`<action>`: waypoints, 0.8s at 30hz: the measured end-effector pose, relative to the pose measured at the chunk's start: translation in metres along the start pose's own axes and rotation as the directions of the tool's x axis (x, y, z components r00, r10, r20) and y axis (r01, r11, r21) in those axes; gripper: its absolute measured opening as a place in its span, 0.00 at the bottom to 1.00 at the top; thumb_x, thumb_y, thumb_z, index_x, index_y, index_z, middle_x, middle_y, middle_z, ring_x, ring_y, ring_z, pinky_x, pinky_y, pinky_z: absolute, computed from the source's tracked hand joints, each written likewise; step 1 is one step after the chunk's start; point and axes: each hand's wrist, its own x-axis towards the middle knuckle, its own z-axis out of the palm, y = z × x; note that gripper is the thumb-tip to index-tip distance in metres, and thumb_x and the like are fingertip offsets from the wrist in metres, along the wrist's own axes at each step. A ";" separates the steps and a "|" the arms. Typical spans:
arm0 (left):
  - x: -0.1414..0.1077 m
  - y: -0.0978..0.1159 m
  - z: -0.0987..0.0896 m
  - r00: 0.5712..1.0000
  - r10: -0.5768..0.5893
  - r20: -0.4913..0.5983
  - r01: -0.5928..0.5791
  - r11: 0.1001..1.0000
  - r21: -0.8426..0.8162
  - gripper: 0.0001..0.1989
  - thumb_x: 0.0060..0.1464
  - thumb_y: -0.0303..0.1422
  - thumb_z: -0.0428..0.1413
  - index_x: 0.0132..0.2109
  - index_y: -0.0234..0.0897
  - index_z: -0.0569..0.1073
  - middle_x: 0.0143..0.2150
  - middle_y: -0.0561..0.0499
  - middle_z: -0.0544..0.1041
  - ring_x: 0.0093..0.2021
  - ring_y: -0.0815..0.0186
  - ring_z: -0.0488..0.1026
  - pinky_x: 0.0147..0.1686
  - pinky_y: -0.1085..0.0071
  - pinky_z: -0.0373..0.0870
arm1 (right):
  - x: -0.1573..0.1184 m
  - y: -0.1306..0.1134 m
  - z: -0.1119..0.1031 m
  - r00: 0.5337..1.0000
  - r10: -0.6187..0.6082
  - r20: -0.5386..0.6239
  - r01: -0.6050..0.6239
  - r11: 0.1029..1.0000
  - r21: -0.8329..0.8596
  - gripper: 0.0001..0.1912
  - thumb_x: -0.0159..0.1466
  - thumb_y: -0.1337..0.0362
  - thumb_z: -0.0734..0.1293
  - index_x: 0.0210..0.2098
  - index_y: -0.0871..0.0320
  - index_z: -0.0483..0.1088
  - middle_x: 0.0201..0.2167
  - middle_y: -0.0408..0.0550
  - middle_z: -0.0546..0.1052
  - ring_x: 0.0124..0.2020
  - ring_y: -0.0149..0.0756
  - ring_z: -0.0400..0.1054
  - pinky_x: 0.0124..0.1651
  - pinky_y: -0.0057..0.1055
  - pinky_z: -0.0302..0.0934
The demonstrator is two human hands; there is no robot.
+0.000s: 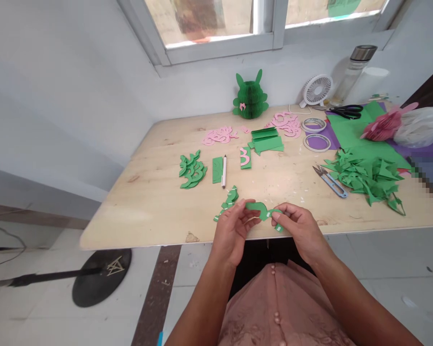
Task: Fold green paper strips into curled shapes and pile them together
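A curved green paper cutout (259, 207) with small white tape pieces on it is held between both hands over the table's front edge. My left hand (234, 226) pinches its left end, and my right hand (296, 223) grips the right end between thumb and fingers. Just beyond my left hand lie more green cutouts with white strips (231, 196), partly hidden by that hand. Farther off are a green paper rectangle (217, 170), a white pen (224, 172) and a green piece with a pink cutout (245, 157) on top.
Green cutouts (192, 170) are piled at left, pink ones (220, 135) behind. Blue thread snips (331, 182) lie beside green scraps (368, 175) at right. Two tape rolls (316, 142), black scissors (346, 112), a white fan (317, 90) and a green honeycomb paper figure (251, 98) stand farther back.
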 end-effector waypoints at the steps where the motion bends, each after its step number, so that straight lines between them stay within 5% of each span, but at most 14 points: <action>1: 0.000 -0.002 0.000 0.999 0.027 -0.026 -0.026 0.999 0.031 0.11 0.43 0.36 0.61 0.33 0.32 0.76 0.27 0.48 0.76 0.30 0.67 0.73 0.33 0.72 0.68 | 0.000 0.000 0.000 1.000 0.001 -0.001 -0.001 1.000 0.002 0.11 0.55 0.55 0.67 0.25 0.57 0.69 0.21 0.41 0.71 0.26 0.30 0.61 0.31 0.27 0.55; 8: 0.002 -0.005 0.001 0.983 0.171 -0.066 -0.165 0.982 0.090 0.09 0.42 0.35 0.63 0.29 0.33 0.76 0.26 0.49 0.77 0.27 0.68 0.73 0.29 0.74 0.67 | -0.001 -0.003 0.003 0.999 0.019 -0.028 -0.020 0.999 -0.035 0.12 0.54 0.54 0.67 0.25 0.57 0.69 0.21 0.42 0.71 0.26 0.31 0.61 0.30 0.27 0.54; 13: 0.000 -0.006 0.002 0.995 0.102 -0.013 -0.101 0.993 0.053 0.17 0.45 0.43 0.60 0.35 0.32 0.76 0.27 0.47 0.77 0.27 0.67 0.73 0.29 0.72 0.68 | 0.001 -0.005 0.004 0.998 0.006 -0.060 -0.007 1.000 -0.012 0.13 0.53 0.53 0.68 0.25 0.57 0.69 0.22 0.43 0.72 0.26 0.31 0.63 0.31 0.28 0.56; 24: -0.002 -0.016 0.008 0.994 0.108 0.015 -0.109 0.973 0.203 0.09 0.41 0.31 0.63 0.31 0.32 0.73 0.26 0.50 0.77 0.29 0.68 0.74 0.31 0.73 0.68 | 0.006 -0.003 0.005 0.997 -0.076 -0.006 0.076 0.997 0.000 0.11 0.57 0.56 0.66 0.29 0.59 0.70 0.24 0.44 0.73 0.28 0.32 0.66 0.34 0.29 0.61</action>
